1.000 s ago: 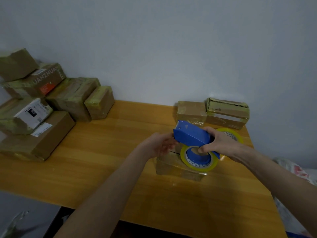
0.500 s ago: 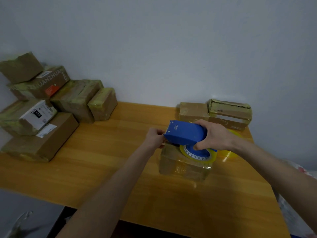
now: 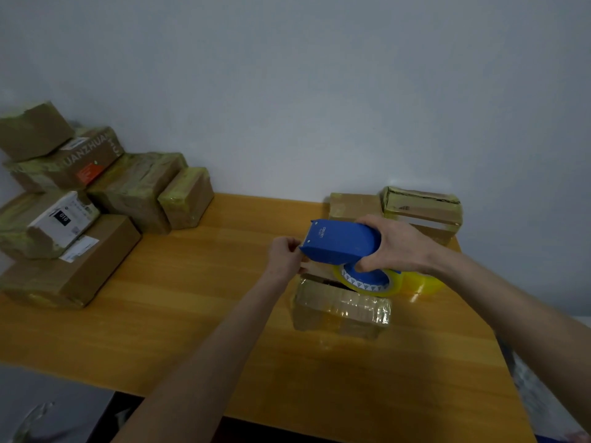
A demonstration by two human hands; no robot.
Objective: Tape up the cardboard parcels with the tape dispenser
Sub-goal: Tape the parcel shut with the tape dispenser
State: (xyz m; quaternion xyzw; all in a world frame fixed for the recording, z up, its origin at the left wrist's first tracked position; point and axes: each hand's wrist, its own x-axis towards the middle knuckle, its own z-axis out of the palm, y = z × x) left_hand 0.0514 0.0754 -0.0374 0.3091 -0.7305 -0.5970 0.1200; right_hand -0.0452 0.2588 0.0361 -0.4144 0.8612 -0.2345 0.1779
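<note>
A small cardboard parcel [image 3: 340, 310], shiny with clear tape on its front, sits on the wooden table [image 3: 179, 308] right of centre. My right hand [image 3: 395, 247] grips the blue tape dispenser [image 3: 340, 241] just above the parcel's top, its yellowish tape roll [image 3: 367, 282] hanging below. My left hand [image 3: 286, 255] is at the dispenser's front end by the parcel's far left corner, fingers curled as if pinching the tape end; the tape itself is too faint to see.
Several taped cardboard parcels [image 3: 80, 199] are stacked at the table's far left. Two more parcels [image 3: 422, 209] stand against the wall behind the dispenser. A spare yellow tape roll [image 3: 423, 282] lies right of the parcel. The table's front edge runs below my arms.
The dispenser has tilted more level and shifted slightly away over the parcel's top. My left hand moved from under the dispenser out to its front end.
</note>
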